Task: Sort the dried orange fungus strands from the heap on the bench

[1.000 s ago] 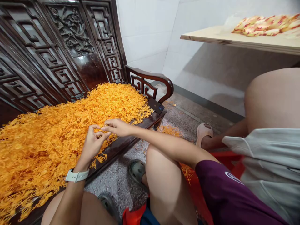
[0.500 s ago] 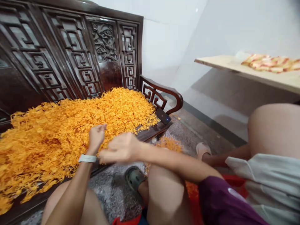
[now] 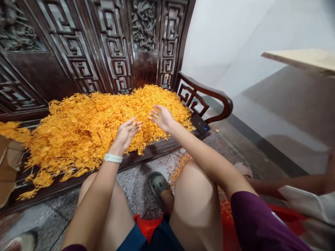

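A long heap of orange, stringy pieces (image 3: 86, 122) covers the seat of a dark carved wooden bench. My left hand (image 3: 126, 134), with a pale watch band on its wrist, is over the heap's front edge; its fingers are spread, and a thin orange strand shows by the fingertips. To its right, my right hand (image 3: 161, 118) reaches over the right part of the heap, palm turned toward the left hand, fingers apart and nothing visible in it. The two hands do not touch.
A dark phone (image 3: 200, 123) lies at the bench's right end, beside the curved armrest (image 3: 222, 104). Orange bits (image 3: 179, 167) are scattered on the floor. A board (image 3: 309, 59) juts in at the upper right. Cardboard (image 3: 7, 164) stands at left. Another person's legs show at right.
The view has shifted left and down. My hands have moved apart from their near-crossed position, my right hand going forward and right, and the fingers of both have spread.
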`<action>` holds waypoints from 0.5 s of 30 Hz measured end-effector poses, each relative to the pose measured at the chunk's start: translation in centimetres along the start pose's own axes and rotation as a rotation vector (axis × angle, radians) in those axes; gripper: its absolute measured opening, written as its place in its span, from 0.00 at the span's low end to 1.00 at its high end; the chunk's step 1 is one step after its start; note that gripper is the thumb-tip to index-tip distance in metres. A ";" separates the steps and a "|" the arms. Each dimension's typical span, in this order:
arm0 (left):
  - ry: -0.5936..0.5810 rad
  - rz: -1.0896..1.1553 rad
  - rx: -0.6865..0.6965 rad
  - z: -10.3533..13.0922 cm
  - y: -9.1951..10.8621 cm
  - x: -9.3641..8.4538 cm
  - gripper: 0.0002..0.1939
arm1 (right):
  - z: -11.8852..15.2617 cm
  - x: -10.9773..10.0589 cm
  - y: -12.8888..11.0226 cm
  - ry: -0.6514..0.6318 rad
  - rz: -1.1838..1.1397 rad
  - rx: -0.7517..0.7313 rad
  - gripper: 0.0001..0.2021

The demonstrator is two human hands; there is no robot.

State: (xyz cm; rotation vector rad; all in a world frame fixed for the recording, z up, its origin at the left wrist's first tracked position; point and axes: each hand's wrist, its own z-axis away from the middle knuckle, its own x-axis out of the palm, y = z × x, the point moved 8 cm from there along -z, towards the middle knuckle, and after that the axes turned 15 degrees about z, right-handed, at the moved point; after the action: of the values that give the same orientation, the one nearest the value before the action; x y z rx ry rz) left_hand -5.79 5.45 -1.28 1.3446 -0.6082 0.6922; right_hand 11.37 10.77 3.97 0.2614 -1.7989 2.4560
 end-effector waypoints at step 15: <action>-0.287 -0.009 0.209 0.2 4.2 2.3 0.29 | 1.8 3.4 1.4 -0.532 0.687 -0.503 0.12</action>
State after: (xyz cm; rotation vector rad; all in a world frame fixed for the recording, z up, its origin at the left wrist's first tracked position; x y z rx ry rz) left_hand -7.42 5.88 3.18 1.6573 -0.7740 0.5703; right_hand 7.93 8.49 3.81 0.3135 -3.0994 2.2963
